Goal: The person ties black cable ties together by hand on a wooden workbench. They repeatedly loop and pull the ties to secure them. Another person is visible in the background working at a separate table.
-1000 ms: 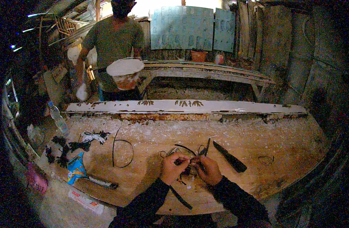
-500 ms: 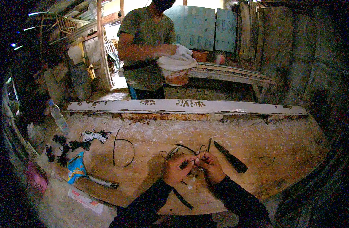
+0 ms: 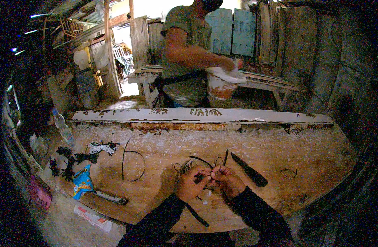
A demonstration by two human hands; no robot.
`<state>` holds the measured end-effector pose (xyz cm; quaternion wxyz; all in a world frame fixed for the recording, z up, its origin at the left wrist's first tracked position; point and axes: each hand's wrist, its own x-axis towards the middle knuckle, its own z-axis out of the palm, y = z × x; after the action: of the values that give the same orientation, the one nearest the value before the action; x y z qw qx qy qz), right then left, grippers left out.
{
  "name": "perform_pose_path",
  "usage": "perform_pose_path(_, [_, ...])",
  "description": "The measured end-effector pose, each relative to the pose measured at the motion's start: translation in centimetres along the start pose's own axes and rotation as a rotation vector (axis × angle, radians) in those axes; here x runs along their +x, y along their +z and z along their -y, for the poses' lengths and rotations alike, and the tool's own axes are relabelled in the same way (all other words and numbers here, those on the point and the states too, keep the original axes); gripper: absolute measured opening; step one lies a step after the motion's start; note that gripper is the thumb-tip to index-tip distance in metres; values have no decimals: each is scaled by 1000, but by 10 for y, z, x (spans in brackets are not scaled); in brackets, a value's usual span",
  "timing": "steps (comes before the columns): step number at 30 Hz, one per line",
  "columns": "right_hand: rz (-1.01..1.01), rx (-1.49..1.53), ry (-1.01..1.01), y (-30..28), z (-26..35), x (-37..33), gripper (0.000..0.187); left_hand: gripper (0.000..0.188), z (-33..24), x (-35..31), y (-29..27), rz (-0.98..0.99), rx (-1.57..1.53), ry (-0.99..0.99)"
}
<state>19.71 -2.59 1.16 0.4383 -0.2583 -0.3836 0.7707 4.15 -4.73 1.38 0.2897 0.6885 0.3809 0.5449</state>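
Observation:
My left hand (image 3: pixel 193 183) and my right hand (image 3: pixel 228 181) meet low over the wooden tabletop, fingertips pinched together. Thin dark cord (image 3: pixel 220 161) loops out around the fingers; the exact spot they grip is mostly hidden. Beyond the left hand, a black strip (image 3: pixel 200 159) curves over the board. To the right of my right hand lies a dark, tapered, blade-like piece (image 3: pixel 250 169). Another dark strip (image 3: pixel 196 215) rests beside my left wrist. Farther left is a loose loop of black cord (image 3: pixel 144 164).
Black cord bundles (image 3: pixel 67 162), a white cord bundle (image 3: pixel 103 147), a blue packet (image 3: pixel 82 181) and a plastic bottle (image 3: pixel 63 127) sit on the left. A long white-painted board (image 3: pixel 172 116) borders the far edge. Behind it, a person (image 3: pixel 189 53) holds a tub (image 3: pixel 220 88).
The person across the table has moved right with the tub and now reaches toward the back bench. My hands stay pinched together in nearly the same place, with small finger shifts.

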Motion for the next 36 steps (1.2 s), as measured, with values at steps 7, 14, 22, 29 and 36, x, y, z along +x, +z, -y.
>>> perform_pose_path(7, [-85, -218, -174, 2, -4, -1, 6, 19, 12, 1, 2, -52, -52, 47])
perform_pose_path(14, [-97, -313, -193, 2, -1, -1, 8, 18, 11, -1, 3, -26, -213, -37])
perform_pose_path(22, [-75, -136, -119, 0, 0, 0, 11, 19, 17, 3, 0, -27, 172, 229])
perform_pose_path(29, [-149, -435, -288, 6, -4, -1, 6, 14, 21, -1, 5, -95, -78, 32])
perform_pose_path(36, [-134, -547, -344, 6, -3, -4, 9, 24, 28, -2, 7, -81, -336, -208])
